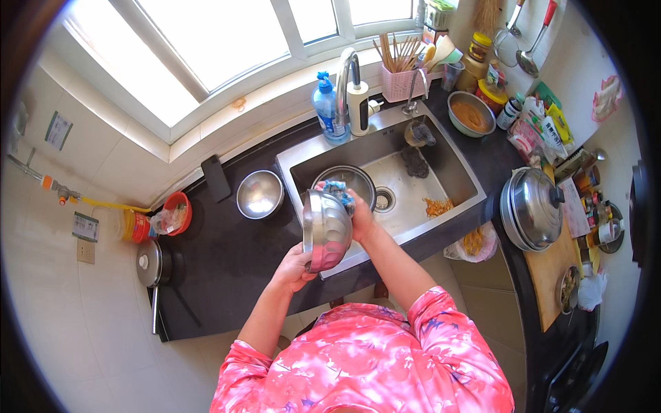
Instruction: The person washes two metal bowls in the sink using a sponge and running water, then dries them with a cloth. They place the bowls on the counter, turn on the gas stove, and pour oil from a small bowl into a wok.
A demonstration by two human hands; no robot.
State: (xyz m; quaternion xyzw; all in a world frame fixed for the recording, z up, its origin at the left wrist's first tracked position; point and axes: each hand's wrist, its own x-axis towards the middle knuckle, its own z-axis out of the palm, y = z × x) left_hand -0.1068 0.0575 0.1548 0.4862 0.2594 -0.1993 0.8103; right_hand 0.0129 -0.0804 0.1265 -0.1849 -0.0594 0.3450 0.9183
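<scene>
My left hand (294,269) grips the rim of a stainless steel bowl (330,235) that is tilted on its side over the front left edge of the sink (413,228). Against the bowl's upper outer side, my right hand (360,216) holds a blue patterned cloth (336,191). Behind the cloth, a round metal pan or bowl (356,178) sits in the left of the basin. A dark scouring pad (414,162) and orange food scraps (438,207) lie in the basin's right part. Another steel bowl (260,194) stands on the counter left of the sink.
A faucet (343,82) and a blue soap bottle (330,116) stand behind the sink. Left are a black phone (216,178), a red basket (187,206) and a lidded saucepan (150,263). Right are a bowl of orange-brown food (471,114), a lidded pot (534,209) and a cutting board (545,289).
</scene>
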